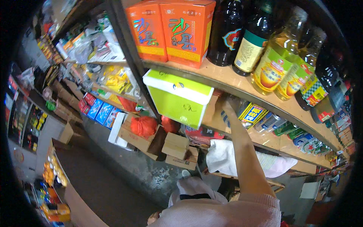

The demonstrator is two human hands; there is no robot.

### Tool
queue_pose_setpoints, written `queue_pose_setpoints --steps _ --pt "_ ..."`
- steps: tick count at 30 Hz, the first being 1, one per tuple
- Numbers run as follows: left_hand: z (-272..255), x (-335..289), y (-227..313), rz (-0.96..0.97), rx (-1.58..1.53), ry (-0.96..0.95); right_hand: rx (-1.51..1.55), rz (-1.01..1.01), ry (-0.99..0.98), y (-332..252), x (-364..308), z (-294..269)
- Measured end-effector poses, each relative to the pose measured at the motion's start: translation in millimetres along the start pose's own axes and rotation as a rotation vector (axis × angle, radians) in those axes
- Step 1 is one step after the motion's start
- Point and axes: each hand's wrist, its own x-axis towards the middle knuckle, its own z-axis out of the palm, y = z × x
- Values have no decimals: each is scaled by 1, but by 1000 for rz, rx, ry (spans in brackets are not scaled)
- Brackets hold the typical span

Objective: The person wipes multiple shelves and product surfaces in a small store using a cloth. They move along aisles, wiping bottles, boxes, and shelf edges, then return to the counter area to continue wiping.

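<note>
My right arm reaches up to the lower shelf (278, 140), and my right hand (231, 104) is in the shade under the upper board. Its fingers are too dark and blurred to show whether they grip anything. Just below that hand is something with blue and white stripes (225, 119). A lime-green box with a white lid edge (177, 100) sits to the left of the hand, and a yellow and blue package (252, 115) lies to its right. Only a bit of my left hand (153, 218) shows low beside my body, its fingers mostly hidden.
Above, the upper shelf (181, 69) carries orange boxes (187, 32), dark bottles (225, 34) and oil bottles (278, 56). Drink cans (274, 124) stand at right. A white towel (221, 155) hangs below. Cardboard boxes (176, 145) and a red bag (143, 126) are lower left.
</note>
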Motion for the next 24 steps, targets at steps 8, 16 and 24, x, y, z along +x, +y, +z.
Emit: queue_pose_setpoints --steps 8,16,24 --pt "-47 71 -18 -40 38 -143 -27 184 67 -22 51 -57" --pt "-112 168 48 295 110 -213 14 28 305 -65 -91 -52" --pt "-157 271 276 1175 13 -359 49 -167 175 -14 -231 -135"
